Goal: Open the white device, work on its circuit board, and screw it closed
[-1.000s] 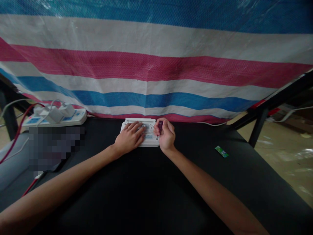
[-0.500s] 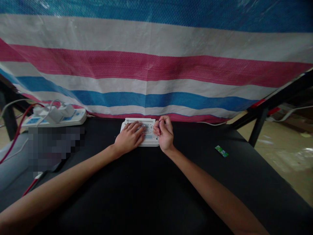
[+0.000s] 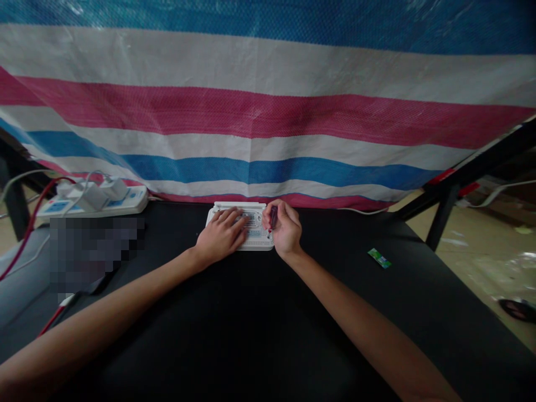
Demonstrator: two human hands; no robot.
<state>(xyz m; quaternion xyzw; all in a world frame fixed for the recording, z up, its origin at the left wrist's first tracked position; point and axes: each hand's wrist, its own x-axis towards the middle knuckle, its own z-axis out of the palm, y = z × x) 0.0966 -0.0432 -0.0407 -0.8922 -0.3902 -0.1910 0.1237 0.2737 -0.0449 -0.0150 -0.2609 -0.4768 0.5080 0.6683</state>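
A: What's behind the table (image 3: 251,324)?

B: A big striped sheet (image 3: 251,111) in blue, white and pinkish red, hanging down at the far edge. The tabletop itself is black.

A: And where's the white case (image 3: 256,244)?

B: Lying flat near that far edge, just in front of the sheet, with both hands at it.

A: How does the left hand (image 3: 221,237) sit?

B: Palm down over the left part of the case, fingers stretched out and slightly spread across its top. They aren't curled around anything.

A: The right hand (image 3: 287,230)?

B: Its fingers are curled tight around a small dark red tool (image 3: 273,216), at the right side of the case. The lower end points down toward the corner nearest the wrist.

A: Is it touching?

B: Too small to tell.

A: Anything else about?

B: A green packet (image 3: 379,258) lies well apart on the right. Far over on the left there's a white power strip (image 3: 134,201) with plugs (image 3: 90,195) in it.
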